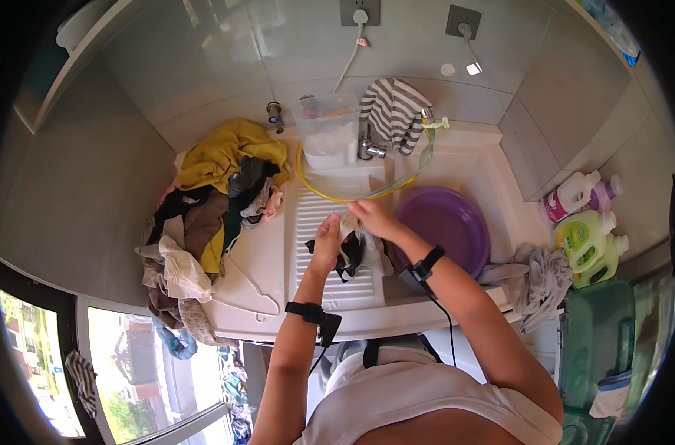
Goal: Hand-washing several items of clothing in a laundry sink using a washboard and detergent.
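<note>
My left hand (327, 243) and my right hand (375, 218) are close together over the ribbed washboard (307, 278) built into the sink counter. Both grip the upper, pale part of a small black-and-white cloth item (351, 251), which hangs down over the ribs. What kind of garment it is, I cannot tell. Just right of my right wrist, a purple plastic basin (478, 222) stands in the sink. A yellow-and-clear hose (322, 193) curves across the counter beyond my fingers.
Mixed clothes (204, 217) are piled at left beside a white hanger (254, 286). Behind are a clear plastic container (326, 136), the faucet (371, 149) and a striped cloth (396, 111). Grey fabric (532, 283) drapes over the right edge near detergent bottles (585, 245).
</note>
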Demonstrator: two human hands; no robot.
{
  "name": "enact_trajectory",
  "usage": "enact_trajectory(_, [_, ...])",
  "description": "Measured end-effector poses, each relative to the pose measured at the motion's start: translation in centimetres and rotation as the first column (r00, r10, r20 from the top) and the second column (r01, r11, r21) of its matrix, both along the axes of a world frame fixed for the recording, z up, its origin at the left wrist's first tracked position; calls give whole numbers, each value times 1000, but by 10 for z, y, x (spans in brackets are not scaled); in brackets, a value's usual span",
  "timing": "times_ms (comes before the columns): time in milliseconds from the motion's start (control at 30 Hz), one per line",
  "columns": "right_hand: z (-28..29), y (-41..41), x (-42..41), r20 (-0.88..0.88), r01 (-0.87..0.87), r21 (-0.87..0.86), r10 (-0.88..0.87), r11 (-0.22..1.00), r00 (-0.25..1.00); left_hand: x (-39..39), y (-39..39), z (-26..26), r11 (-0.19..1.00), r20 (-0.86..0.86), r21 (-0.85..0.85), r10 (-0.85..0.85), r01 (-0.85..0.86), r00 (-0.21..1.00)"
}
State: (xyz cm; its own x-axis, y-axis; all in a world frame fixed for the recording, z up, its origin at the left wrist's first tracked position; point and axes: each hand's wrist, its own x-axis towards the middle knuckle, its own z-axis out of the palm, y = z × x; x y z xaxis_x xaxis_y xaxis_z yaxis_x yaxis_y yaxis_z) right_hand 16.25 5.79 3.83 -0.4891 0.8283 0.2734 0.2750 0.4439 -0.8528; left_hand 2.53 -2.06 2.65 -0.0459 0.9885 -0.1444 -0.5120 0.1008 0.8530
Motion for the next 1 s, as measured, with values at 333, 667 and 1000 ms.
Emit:
enact_trajectory(333, [-158,24,226,400,510,-855,-501,99,767,6,-15,-12,987,70,-106,-110,117,992])
enact_trajectory(667, [-140,46,212,209,351,-930,-632,107,746,6,-7,21,952,343,-115,-231,285,910])
enact_trajectory(1000, [59,13,30,-110,-192,-709,163,679,981,-11,-2,20,933,177,-80,-332,350,926])
